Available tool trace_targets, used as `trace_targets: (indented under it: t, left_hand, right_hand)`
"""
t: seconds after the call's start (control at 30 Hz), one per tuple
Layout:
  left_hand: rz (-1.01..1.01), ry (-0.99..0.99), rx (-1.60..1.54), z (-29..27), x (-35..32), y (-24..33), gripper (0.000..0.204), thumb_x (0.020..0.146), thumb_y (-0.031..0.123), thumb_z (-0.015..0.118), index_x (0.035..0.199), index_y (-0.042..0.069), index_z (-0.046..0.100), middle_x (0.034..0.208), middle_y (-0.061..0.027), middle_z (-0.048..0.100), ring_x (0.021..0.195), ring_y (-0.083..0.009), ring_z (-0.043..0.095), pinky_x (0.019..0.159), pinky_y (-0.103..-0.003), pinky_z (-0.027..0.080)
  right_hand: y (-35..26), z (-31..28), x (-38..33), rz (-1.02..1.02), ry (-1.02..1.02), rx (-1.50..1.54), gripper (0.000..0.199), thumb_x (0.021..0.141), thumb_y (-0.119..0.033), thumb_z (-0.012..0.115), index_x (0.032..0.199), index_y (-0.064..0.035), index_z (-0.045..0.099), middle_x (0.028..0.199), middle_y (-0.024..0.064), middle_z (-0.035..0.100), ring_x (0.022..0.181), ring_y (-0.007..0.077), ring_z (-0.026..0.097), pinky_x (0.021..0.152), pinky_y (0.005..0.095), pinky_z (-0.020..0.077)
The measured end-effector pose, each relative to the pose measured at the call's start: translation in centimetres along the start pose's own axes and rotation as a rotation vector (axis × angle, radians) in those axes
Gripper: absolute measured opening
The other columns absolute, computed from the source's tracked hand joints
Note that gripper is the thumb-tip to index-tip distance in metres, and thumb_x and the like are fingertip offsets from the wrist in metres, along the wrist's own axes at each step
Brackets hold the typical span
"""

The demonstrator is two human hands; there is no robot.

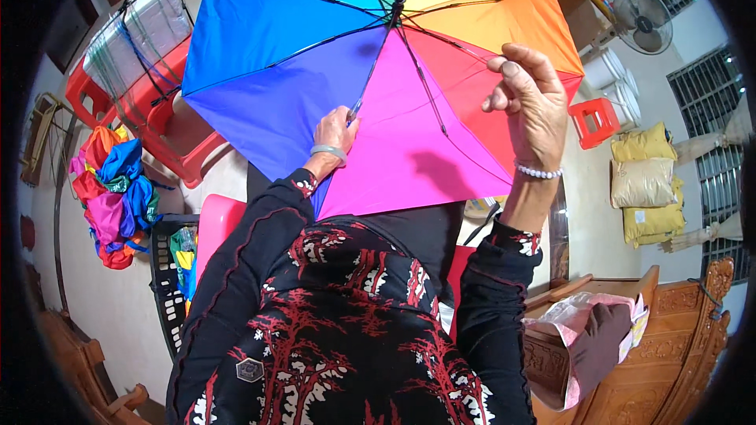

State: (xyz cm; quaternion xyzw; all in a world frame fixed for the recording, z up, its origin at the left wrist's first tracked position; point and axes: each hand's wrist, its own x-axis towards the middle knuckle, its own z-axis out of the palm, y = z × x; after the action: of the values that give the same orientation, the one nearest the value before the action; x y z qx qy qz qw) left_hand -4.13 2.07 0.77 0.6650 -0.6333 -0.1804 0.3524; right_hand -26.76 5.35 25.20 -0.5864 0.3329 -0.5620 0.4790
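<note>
We see our black-and-red patterned sleeves rising from the lower edge. Left hand (335,135), grey band on the wrist, has its grip clenched on the shaft of the open rainbow umbrella (378,71), low near the canopy's purple and pink panels. Right hand (534,102), bead bracelet on the wrist, is raised beside the red panel, grip released, fingers loosely curled, not clearly touching the cloth. The umbrella is held up in front of us, underside and ribs toward us, covering most of the upper view. Right of us: carved wooden furniture (630,338). Left on the floor: a heap of folded coloured umbrellas (114,193) beside a black crate (169,283). Farther: red chairs (169,122), a red stool (594,120), yellow sacks (646,181), a fan (642,20).
</note>
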Motion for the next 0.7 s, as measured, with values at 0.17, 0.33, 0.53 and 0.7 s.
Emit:
trace_targets:
  t: [0.17, 0.33, 0.53, 0.7]
  left_hand:
    - [0.223, -0.109, -0.447, 1.0, -0.8, 0.5, 0.018, 0.078, 0.020, 0.057, 0.081, 0.002, 0.058, 0.079, -0.0144, 0.062, 0.071, -0.0333, 0.059, 0.062, -0.038, 0.046]
    - [-0.025, -0.361, -0.378, 0.1, -0.5, 0.5, 0.019, 0.078, 0.021, 0.057, 0.081, 0.002, 0.059, 0.079, -0.0143, 0.062, 0.071, -0.0336, 0.059, 0.062, -0.039, 0.046]
    - [-0.140, -0.018, 0.012, 0.0, 0.1, 0.7, 0.027, 0.075, 0.026, 0.060, 0.082, 0.000, 0.060, 0.079, -0.0198, 0.061, 0.077, -0.0357, 0.060, 0.068, -0.041, 0.048]
    - [-0.173, -0.170, 0.298, -0.8, 0.2, 0.5, 0.027, 0.072, 0.025, 0.061, 0.081, -0.001, 0.061, 0.080, -0.0239, 0.060, 0.082, -0.0370, 0.059, 0.072, -0.042, 0.048]
  right_hand:
    - [0.7, -1.2, 0.8, -0.010, -0.036, 0.266, 0.020, 0.083, -0.006, 0.054, 0.102, 0.0013, 0.053, 0.086, 0.0113, 0.060, 0.058, 0.0110, 0.052, 0.055, 0.0284, 0.0484]
    - [-0.9, -4.0, 1.3, -0.174, 0.072, 0.342, 0.020, 0.084, -0.006, 0.053, 0.102, 0.0022, 0.053, 0.084, 0.0106, 0.058, 0.062, 0.0119, 0.053, 0.061, 0.0300, 0.0495]
    - [-2.4, -4.4, 0.4, -0.245, 0.289, 0.109, 0.018, 0.085, -0.007, 0.052, 0.100, 0.0025, 0.053, 0.080, 0.0102, 0.057, 0.062, 0.0130, 0.054, 0.063, 0.0311, 0.0513]
    - [-2.5, -3.9, -0.2, -0.216, 0.298, -0.056, 0.016, 0.086, -0.009, 0.051, 0.097, 0.0023, 0.053, 0.076, 0.0090, 0.056, 0.061, 0.0131, 0.054, 0.061, 0.0307, 0.0523]
